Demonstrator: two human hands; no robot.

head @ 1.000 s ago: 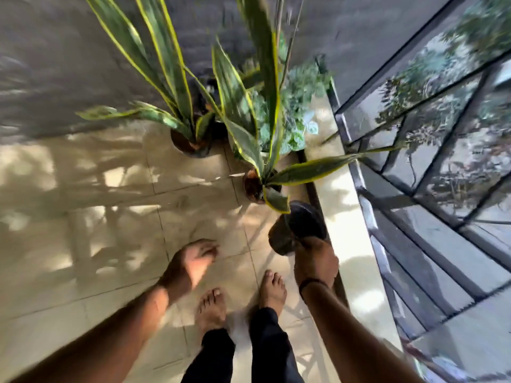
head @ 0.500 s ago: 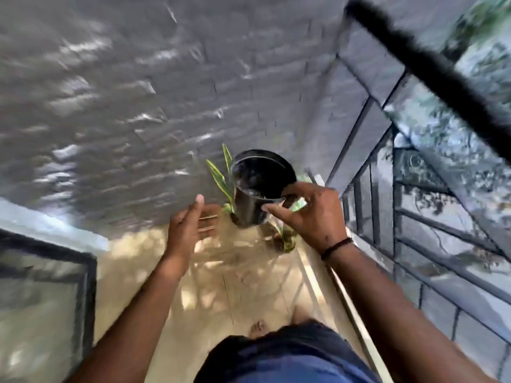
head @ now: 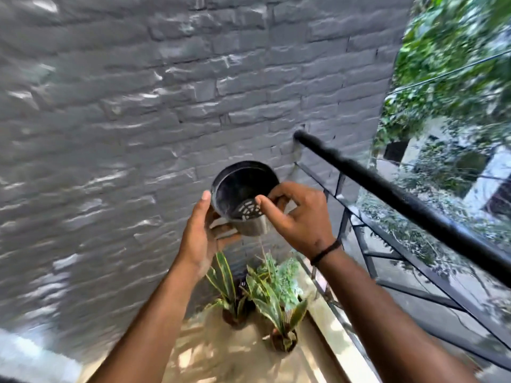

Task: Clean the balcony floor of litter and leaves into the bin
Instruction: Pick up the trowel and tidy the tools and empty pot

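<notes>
The pot [head: 244,197] has come up from floor level to chest height before the wall [head: 138,106]. The right hand [head: 300,219] pinches its rim, and the left hand [head: 200,230], loose a second ago, now cups its base. It looks empty, probably lifted aside for inspection; no bin shows.

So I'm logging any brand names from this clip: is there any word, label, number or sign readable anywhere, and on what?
None can be read.
Black pot, held up by the left hand and right hand: no label or print visible.
Grey brick wall: no sign.
Black railing: no markings.
Potted plants: no tags visible.
</notes>
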